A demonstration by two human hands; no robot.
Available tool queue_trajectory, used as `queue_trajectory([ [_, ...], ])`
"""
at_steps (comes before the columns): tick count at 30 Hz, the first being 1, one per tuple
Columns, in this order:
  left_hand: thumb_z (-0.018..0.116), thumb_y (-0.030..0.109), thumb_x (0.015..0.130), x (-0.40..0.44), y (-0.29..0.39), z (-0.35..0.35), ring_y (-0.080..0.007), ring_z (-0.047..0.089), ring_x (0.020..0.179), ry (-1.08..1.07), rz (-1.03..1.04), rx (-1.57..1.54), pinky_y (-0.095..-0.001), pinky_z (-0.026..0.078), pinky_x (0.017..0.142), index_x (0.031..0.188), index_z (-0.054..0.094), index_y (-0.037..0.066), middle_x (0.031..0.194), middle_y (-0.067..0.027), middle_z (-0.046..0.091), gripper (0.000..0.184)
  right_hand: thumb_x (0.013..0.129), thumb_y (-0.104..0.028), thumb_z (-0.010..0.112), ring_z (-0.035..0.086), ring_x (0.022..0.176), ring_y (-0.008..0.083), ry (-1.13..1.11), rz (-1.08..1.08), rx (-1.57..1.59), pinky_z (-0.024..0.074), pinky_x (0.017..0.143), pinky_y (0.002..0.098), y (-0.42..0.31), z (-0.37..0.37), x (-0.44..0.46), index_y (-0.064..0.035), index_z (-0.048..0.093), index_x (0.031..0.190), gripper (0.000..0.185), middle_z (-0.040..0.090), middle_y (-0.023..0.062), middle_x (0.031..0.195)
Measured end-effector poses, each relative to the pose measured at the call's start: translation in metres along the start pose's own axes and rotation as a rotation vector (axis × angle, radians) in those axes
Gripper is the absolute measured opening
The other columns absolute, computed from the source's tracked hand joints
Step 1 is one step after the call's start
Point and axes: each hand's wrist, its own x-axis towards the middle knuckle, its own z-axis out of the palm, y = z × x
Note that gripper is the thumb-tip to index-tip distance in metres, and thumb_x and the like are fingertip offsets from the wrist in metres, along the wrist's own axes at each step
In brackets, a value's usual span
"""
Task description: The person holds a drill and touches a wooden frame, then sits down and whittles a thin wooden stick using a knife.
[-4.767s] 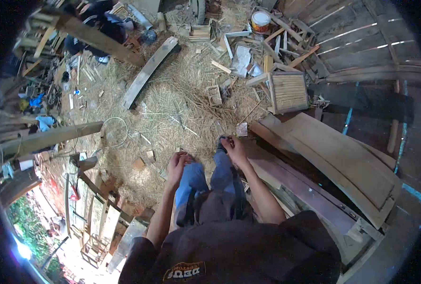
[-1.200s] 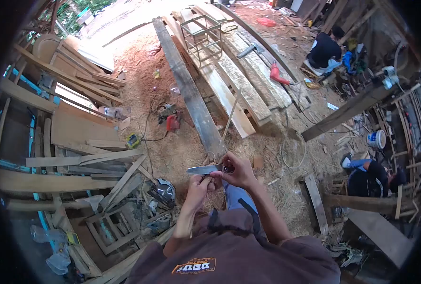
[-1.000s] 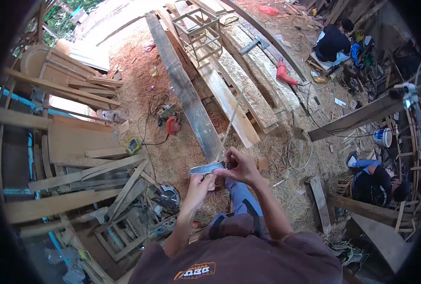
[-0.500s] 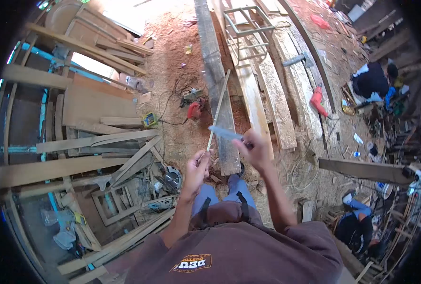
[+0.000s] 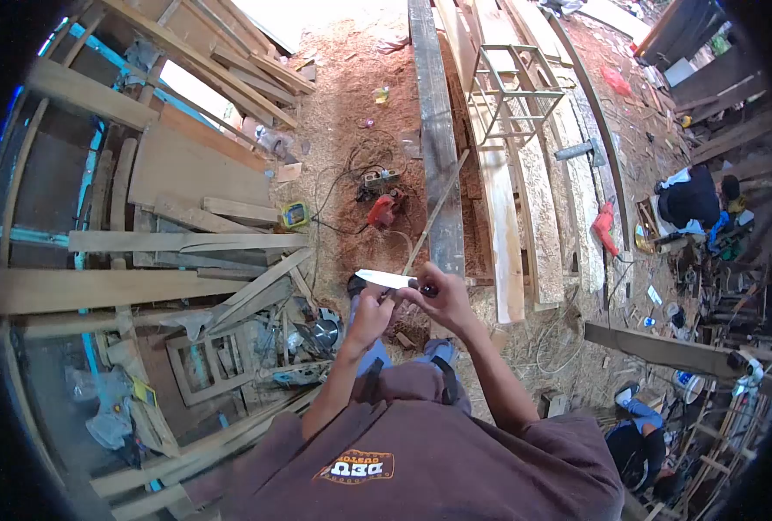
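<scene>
My right hand (image 5: pixel 446 304) is closed around the dark handle of a knife (image 5: pixel 384 279), whose bright blade points left above my left hand. My left hand (image 5: pixel 371 318) is closed close beside it, fingers pinched on the lower end of a thin wooden stick (image 5: pixel 438 208). From there the stick slants away up and to the right, over a long dark plank (image 5: pixel 442 143). The two hands nearly touch, and the stick's near end is hidden behind the knife and fingers.
A red power tool (image 5: pixel 382 211) with a cord and a yellow tape measure (image 5: pixel 295 215) lie on the sawdust floor. Ahead are a small stool frame (image 5: pixel 514 91), a hammer (image 5: pixel 579 152) and a red drill (image 5: pixel 605 227). Another person (image 5: pixel 691 200) sits at right.
Both hands have come together, with the knife drawn back from along the stick to its near end. The view has shifted, so the planks and tools appear farther right.
</scene>
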Motion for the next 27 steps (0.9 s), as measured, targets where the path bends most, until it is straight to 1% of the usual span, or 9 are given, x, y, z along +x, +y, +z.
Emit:
queue_trajectory([
  [3, 0.057, 0.012, 0.100, 0.020, 0.005, -0.041, -0.0029, 0.046, 0.059, -0.046, 0.032, -0.022, -0.0230, 0.037, 0.051, 0.111, 0.068, 0.003, 0.072, 0.0052, 0.055, 0.018, 0.076, -0.039, 0.088, 0.052, 0.054, 0.0095, -0.007, 0.016, -0.086, 0.0418, 0.050, 0.0295, -0.008, 0.020, 0.033, -0.0058, 0.055, 0.077, 0.047, 0.056, 0.0043, 0.059],
  [6, 0.056, 0.013, 0.101, 0.043, 0.048, -0.093, -0.0026, 0.045, 0.059, -0.118, -0.021, -0.038, -0.0217, 0.038, 0.051, 0.124, 0.065, 0.005, 0.075, 0.0058, 0.053, 0.026, 0.073, -0.045, 0.088, 0.063, 0.057, 0.0256, 0.060, -0.012, -0.264, 0.0478, 0.054, 0.0345, -0.045, 0.047, 0.074, -0.0075, 0.058, 0.079, 0.048, 0.060, 0.0082, 0.062],
  [9, 0.056, 0.015, 0.102, 0.067, 0.060, -0.157, -0.0025, 0.045, 0.059, -0.202, -0.077, -0.115, -0.0214, 0.039, 0.051, 0.125, 0.064, 0.006, 0.075, 0.0056, 0.053, 0.026, 0.071, -0.048, 0.088, 0.063, 0.057, 0.0263, 0.040, 0.027, -0.304, 0.0477, 0.054, 0.0347, -0.064, 0.080, 0.119, -0.0089, 0.057, 0.077, 0.050, 0.060, 0.0076, 0.062],
  [10, 0.056, 0.016, 0.103, 0.073, 0.067, -0.172, -0.0026, 0.045, 0.059, -0.182, -0.060, -0.163, -0.0214, 0.039, 0.050, 0.115, 0.066, 0.006, 0.074, 0.0055, 0.051, 0.019, 0.068, -0.046, 0.091, 0.046, 0.051, 0.0188, 0.085, -0.001, -0.206, 0.0413, 0.051, 0.0329, -0.064, 0.096, 0.135, -0.0065, 0.052, 0.073, 0.055, 0.050, 0.0051, 0.057],
  [14, 0.053, 0.016, 0.104, 0.091, 0.089, -0.222, -0.0031, 0.043, 0.058, -0.170, -0.022, -0.226, -0.0221, 0.037, 0.049, 0.102, 0.063, 0.005, 0.074, 0.0052, 0.050, 0.014, 0.066, -0.041, 0.092, 0.047, 0.054, 0.0162, 0.086, -0.057, -0.246, 0.0414, 0.052, 0.0320, -0.082, 0.133, 0.182, -0.0066, 0.053, 0.073, 0.053, 0.052, 0.0038, 0.060],
  [17, 0.053, 0.018, 0.104, 0.105, 0.098, -0.241, -0.0027, 0.040, 0.064, -0.231, -0.045, -0.267, -0.0215, 0.036, 0.052, 0.111, 0.062, 0.005, 0.076, 0.0063, 0.044, 0.017, 0.067, -0.041, 0.092, 0.047, 0.053, 0.0155, 0.121, -0.080, -0.244, 0.0413, 0.052, 0.0321, -0.083, 0.143, 0.200, -0.0073, 0.055, 0.074, 0.051, 0.052, 0.0034, 0.060],
  [23, 0.053, 0.021, 0.105, 0.143, 0.116, -0.218, -0.0037, 0.039, 0.057, -0.322, -0.131, -0.270, -0.0210, 0.035, 0.049, 0.103, 0.060, 0.003, 0.075, 0.0047, 0.047, 0.019, 0.070, -0.041, 0.091, 0.050, 0.051, 0.0131, 0.275, -0.074, -0.290, 0.0406, 0.049, 0.0312, -0.067, 0.117, 0.212, -0.0080, 0.055, 0.073, 0.049, 0.052, 0.0027, 0.058],
  [25, 0.052, 0.020, 0.105, 0.155, 0.121, -0.217, -0.0031, 0.039, 0.057, -0.439, -0.194, -0.329, -0.0205, 0.035, 0.049, 0.114, 0.061, 0.003, 0.075, 0.0052, 0.045, 0.022, 0.075, -0.037, 0.088, 0.050, 0.050, 0.0123, 0.592, -0.113, -0.427, 0.0398, 0.048, 0.0308, 0.002, 0.096, 0.220, -0.0074, 0.054, 0.072, 0.046, 0.051, 0.0039, 0.057],
  [27, 0.052, 0.021, 0.105, 0.147, 0.140, -0.214, -0.0025, 0.038, 0.057, -0.479, -0.271, -0.276, -0.0203, 0.035, 0.049, 0.121, 0.061, 0.002, 0.074, 0.0054, 0.045, 0.026, 0.081, -0.032, 0.085, 0.045, 0.049, 0.0122, 0.825, 0.290, -0.386, 0.0385, 0.048, 0.0306, 0.041, 0.029, 0.224, -0.0062, 0.053, 0.072, 0.043, 0.048, 0.0055, 0.055],
])
